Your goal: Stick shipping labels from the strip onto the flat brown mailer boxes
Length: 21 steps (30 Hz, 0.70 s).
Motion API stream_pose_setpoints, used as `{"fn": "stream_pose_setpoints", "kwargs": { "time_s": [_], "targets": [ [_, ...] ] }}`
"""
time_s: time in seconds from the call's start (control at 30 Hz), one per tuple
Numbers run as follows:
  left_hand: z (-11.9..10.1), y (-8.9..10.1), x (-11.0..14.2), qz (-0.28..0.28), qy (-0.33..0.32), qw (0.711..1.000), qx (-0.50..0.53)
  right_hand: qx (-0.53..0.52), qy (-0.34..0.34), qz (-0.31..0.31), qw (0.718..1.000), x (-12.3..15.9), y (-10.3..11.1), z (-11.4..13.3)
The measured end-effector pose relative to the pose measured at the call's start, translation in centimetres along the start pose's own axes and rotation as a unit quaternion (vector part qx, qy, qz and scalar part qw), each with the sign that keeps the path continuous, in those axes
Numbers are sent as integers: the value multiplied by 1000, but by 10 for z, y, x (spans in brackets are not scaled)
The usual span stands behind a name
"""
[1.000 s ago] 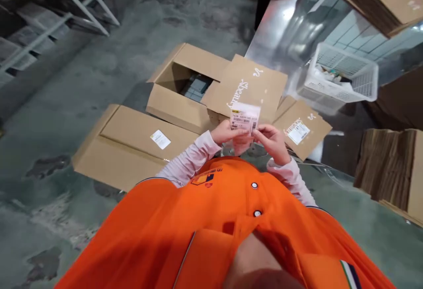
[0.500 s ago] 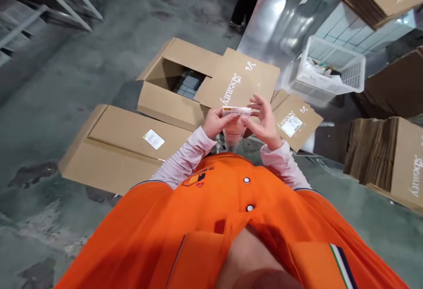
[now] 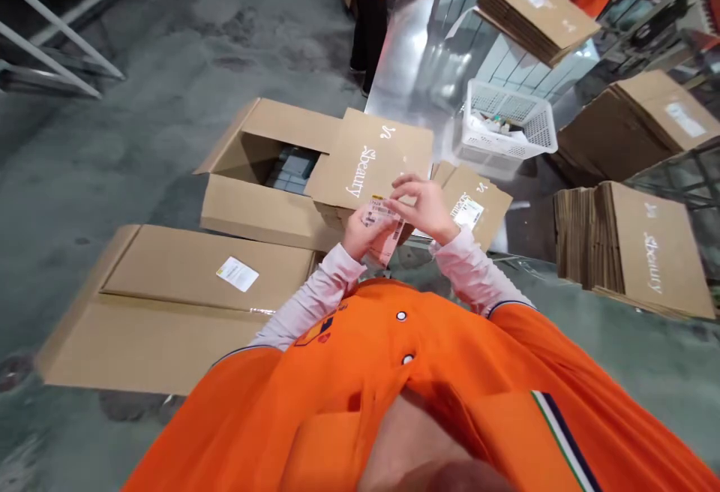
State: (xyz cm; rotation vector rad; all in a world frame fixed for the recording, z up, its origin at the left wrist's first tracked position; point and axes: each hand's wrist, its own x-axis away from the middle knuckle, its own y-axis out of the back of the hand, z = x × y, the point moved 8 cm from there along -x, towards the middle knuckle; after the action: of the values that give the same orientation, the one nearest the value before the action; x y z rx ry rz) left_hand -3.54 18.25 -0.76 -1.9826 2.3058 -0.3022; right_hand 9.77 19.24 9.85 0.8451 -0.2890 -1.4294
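Observation:
A printed shipping label [image 3: 385, 241], perhaps one of several sheets, is held in front of my chest. My left hand [image 3: 361, 232] grips its left side, thumb across the printed face. At the upper right edge, the curled fingers and thumb of my right hand [image 3: 419, 205] close on the label; the exact contact is partly hidden by the fingers. Just beyond my hands lies a brown carton [image 3: 368, 156] with white "beauty" lettering. To the right of my right hand is flat cardboard [image 3: 488, 211] bearing a white label [image 3: 468, 213].
An open carton [image 3: 264, 211] with grey boxes inside stands ahead left, and a labelled carton [image 3: 185, 263] sits nearer. A white plastic basket [image 3: 509, 143] rests on the metal table [image 3: 413, 34]. Cardboard stacks [image 3: 655, 252] stand right. Two people in orange are at the far side.
The view has swung, so the surroundings sit further left and more shows at the far right. The label has tilted, and my right hand's spread fingers have curled in on its upper edge.

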Motion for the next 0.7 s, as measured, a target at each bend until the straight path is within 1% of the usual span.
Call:
{"fn": "stream_pose_setpoints", "kwargs": {
  "time_s": [0.03, 0.07, 0.1, 0.17, 0.2, 0.27, 0.3, 0.33, 0.37, 0.43, 0.47, 0.5, 0.53, 0.57, 0.6, 0.63, 0.67, 0.7],
  "targets": [
    [8, -4, -3, 47, 39, 998, -2, 7, 8, -19, 1000, -13, 1, -6],
    [17, -4, -5, 77, 78, 994, -3, 17, 9, -34, 999, -28, -1, -17],
    [27, -1, -5, 87, 112, 990, 1, 28, 0, -46, 999, -45, -3, -31],
    [47, 11, -2, 74, 165, 983, 21, 54, -42, -56, 996, -78, -13, -65],
    [56, 17, 4, 66, 190, 979, 35, 70, -71, -51, 994, -93, -19, -82],
    [74, 27, 25, 56, 249, 966, 51, 113, -140, -30, 983, -113, -31, -112],
    [80, 32, 39, 53, 274, 959, 49, 141, -167, -19, 976, -119, -35, -121],
    [83, 38, 53, 48, 293, 954, 41, 172, -179, -7, 969, -122, -40, -124],
    [82, 44, 66, 41, 302, 952, 32, 203, -170, 12, 964, -124, -46, -122],
    [69, 55, 83, 28, 297, 954, 21, 254, -107, 76, 958, -118, -64, -104],
    [58, 62, 85, 19, 290, 956, 26, 270, -62, 116, 954, -110, -75, -93],
    [47, 69, 82, 6, 285, 958, 33, 276, -17, 154, 949, -98, -87, -80],
    [34, 76, 73, -12, 276, 960, 37, 272, 27, 183, 944, -83, -97, -68],
    [20, 83, 59, -31, 259, 965, 40, 258, 71, 203, 942, -65, -105, -56],
    [5, 91, 39, -57, 230, 971, 37, 232, 120, 217, 941, -46, -110, -44],
    [-10, 98, 15, -87, 192, 977, 25, 193, 172, 238, 936, -25, -115, -34],
    [-25, 104, -10, -119, 148, 982, -1, 145, 210, 253, 933, -5, -116, -26],
    [-39, 108, -35, -146, 99, 983, -47, 99, 215, 242, 941, 10, -111, -24]
  ]
}}
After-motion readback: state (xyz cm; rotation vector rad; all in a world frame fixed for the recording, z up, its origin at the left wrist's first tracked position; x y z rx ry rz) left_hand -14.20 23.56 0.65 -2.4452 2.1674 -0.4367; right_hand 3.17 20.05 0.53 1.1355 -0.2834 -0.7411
